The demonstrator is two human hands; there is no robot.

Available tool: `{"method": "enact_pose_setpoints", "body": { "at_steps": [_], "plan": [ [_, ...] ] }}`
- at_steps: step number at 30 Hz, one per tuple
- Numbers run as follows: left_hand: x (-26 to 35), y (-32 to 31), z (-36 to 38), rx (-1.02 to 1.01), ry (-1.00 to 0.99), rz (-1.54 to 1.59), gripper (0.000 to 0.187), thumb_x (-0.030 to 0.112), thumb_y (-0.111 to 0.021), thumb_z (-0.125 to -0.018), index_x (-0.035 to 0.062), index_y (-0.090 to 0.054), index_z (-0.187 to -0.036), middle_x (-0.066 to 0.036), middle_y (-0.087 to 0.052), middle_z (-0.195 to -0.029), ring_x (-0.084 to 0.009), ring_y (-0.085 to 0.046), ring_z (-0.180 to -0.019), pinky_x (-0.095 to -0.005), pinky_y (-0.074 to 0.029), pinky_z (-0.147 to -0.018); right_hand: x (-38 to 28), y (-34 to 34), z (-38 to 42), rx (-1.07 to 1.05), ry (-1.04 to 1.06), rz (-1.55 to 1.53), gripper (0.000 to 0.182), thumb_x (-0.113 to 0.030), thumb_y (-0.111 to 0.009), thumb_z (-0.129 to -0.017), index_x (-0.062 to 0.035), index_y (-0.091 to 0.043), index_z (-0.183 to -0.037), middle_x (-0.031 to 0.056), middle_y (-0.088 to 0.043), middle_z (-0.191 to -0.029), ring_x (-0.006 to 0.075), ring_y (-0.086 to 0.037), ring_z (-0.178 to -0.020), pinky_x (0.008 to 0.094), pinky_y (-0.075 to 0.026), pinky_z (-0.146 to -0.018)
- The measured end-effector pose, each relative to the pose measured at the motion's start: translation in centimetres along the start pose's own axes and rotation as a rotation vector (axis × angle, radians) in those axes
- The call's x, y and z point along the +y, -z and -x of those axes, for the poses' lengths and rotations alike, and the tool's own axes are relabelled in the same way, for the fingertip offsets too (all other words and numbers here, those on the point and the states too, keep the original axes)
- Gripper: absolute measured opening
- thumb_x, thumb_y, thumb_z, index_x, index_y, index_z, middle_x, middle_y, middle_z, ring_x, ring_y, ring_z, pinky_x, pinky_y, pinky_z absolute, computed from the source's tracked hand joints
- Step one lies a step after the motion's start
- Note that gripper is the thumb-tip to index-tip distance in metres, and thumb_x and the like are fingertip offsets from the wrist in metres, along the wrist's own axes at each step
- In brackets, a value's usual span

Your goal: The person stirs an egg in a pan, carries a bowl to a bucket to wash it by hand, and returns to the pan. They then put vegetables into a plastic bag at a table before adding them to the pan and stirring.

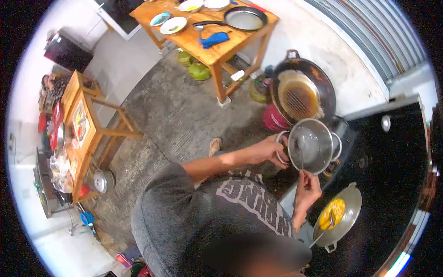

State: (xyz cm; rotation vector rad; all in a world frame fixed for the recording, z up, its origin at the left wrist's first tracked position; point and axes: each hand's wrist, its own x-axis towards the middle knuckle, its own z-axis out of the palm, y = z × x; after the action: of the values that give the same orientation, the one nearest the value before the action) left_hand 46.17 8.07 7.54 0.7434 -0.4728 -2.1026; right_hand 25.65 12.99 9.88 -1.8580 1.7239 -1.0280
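A two-handled metal pot [310, 144] is in front of me, its open mouth facing my view; a little wet residue shows inside. My left hand [272, 150] is closed around one of its side handles. At the near rim, my right hand [308, 188] pinches the thin handle of a utensil that looks like a spoon [302, 159], which reaches into the pot. Its far end is hard to make out. Below and right of the pot sits a metal wok [353, 207] with yellow food [332, 214] and a ladle [325, 232] in it.
Beyond the pot stands a large dark wok [325, 78] holding brown liquid and a wire grate. A wooden table [198, 39] carries plates, a frying pan [245, 18] and a blue cloth [214, 40]. Green gas cylinders [199, 71] stand beneath. Another cluttered wooden table [87, 138] is left.
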Motion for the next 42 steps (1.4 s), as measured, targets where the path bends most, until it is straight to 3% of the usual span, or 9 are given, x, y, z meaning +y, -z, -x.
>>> {"method": "enact_pose_setpoints", "body": {
  "at_steps": [6,8,14,24,31,34,37,39,42],
  "plan": [
    [9.9,11.1,7.4,0.235,-0.227,-0.006,0.031,-0.003,-0.053,-0.074,0.0047,-0.039,-0.100,-0.012,-0.053,-0.095,-0.0276,-0.063,-0.082,-0.0421,-0.058,-0.071,-7.9,-13.5,-4.7,-0.117,0.071,-0.199,0.021,-0.003,-0.067,-0.078,0.0001,-0.065,-0.098,0.0117,-0.064,-0.079,0.0129,-0.057,-0.066,0.0255,-0.046,-0.062],
    [13.6,14.3,10.0,0.332,-0.244,0.000,0.031,-0.002,-0.051,-0.075,0.0033,-0.040,-0.103,-0.016,-0.057,-0.095,-0.0303,-0.064,-0.082,-0.0421,-0.058,-0.071,-10.2,-17.4,-6.5,-0.089,0.235,-0.185,0.018,-0.005,-0.064,-0.082,-0.0003,-0.064,-0.099,0.0012,-0.056,-0.069,0.0027,-0.044,-0.058,0.0189,-0.038,-0.051],
    [21.7,21.4,17.0,0.611,-0.468,0.036,0.037,0.001,-0.046,-0.075,-0.0003,-0.039,-0.112,-0.024,-0.061,-0.094,-0.0365,-0.064,-0.084,-0.0422,-0.058,-0.072,-14.9,-25.0,-11.7,-0.188,0.132,-0.178,0.009,-0.009,-0.060,-0.085,-0.0008,-0.057,-0.081,0.0091,-0.057,-0.068,0.0116,-0.047,-0.057,0.0267,-0.043,-0.055],
    [36.0,29.1,24.4,0.964,-0.773,-0.052,0.026,0.001,-0.038,-0.078,-0.0029,-0.034,-0.104,-0.038,-0.055,-0.098,-0.0448,-0.061,-0.088,-0.0401,-0.058,-0.074,-19.0,-44.0,-23.3,-0.837,0.030,-0.523,0.024,-0.015,-0.049,-0.093,-0.0008,-0.050,-0.111,0.0035,-0.055,-0.069,0.0065,-0.051,-0.056,0.0235,-0.041,-0.046],
    [47.4,36.4,27.3,0.897,-0.917,0.087,0.041,-0.002,-0.035,-0.078,-0.0066,-0.028,-0.119,-0.038,-0.048,-0.110,-0.0492,-0.054,-0.099,-0.0383,-0.057,-0.081,-29.3,-55.3,-30.4,-1.204,-0.037,-0.691,0.048,-0.019,-0.049,-0.093,-0.0034,-0.031,-0.135,0.0083,-0.057,-0.092,0.0127,-0.056,-0.073,0.0253,-0.048,-0.064],
    [52.6,41.7,27.6,0.866,-0.963,0.090,0.037,-0.003,-0.036,-0.077,-0.0039,-0.031,-0.114,-0.039,-0.047,-0.111,-0.0504,-0.053,-0.100,-0.0412,-0.056,-0.083,-30.6,-61.1,-30.0,-0.890,-0.072,-0.740,0.053,-0.024,-0.049,-0.093,-0.0053,-0.026,-0.138,0.0109,-0.050,-0.112,0.0159,-0.053,-0.095,0.0283,-0.046,-0.077],
    [58.2,49.8,27.4,0.873,-0.943,0.053,0.030,-0.004,-0.037,-0.077,0.0016,-0.034,-0.106,-0.039,-0.049,-0.108,-0.0508,-0.053,-0.100,-0.0451,-0.053,-0.087,-29.5,-64.2,-28.6,-0.821,-0.056,-0.586,0.060,-0.037,-0.045,-0.093,-0.0049,-0.023,-0.139,0.0147,-0.030,-0.137,0.0238,-0.029,-0.125,0.0351,-0.028,-0.100],
    [61.9,54.9,26.5,0.813,-0.933,0.007,0.034,-0.004,-0.038,-0.077,0.0004,-0.033,-0.110,-0.040,-0.046,-0.113,-0.0517,-0.050,-0.104,-0.0457,-0.053,-0.087,-30.6,-67.2,-27.8,-0.663,-0.348,-0.541,0.056,-0.030,-0.047,-0.092,-0.0015,-0.028,-0.137,0.0179,-0.026,-0.141,0.0299,-0.028,-0.129,0.0390,-0.024,-0.105],
    [66.4,61.6,24.7,0.749,-0.913,0.033,0.033,-0.005,-0.038,-0.075,0.0038,-0.033,-0.107,-0.040,-0.049,-0.109,-0.0517,-0.052,-0.102,-0.0476,-0.051,-0.089,-36.1,-67.2,-27.2,-0.277,-0.086,-0.400,0.049,-0.020,-0.052,-0.090,0.0009,-0.035,-0.131,0.0181,-0.036,-0.134,0.0279,-0.038,-0.119,0.0402,-0.033,-0.097]
  ]
}}
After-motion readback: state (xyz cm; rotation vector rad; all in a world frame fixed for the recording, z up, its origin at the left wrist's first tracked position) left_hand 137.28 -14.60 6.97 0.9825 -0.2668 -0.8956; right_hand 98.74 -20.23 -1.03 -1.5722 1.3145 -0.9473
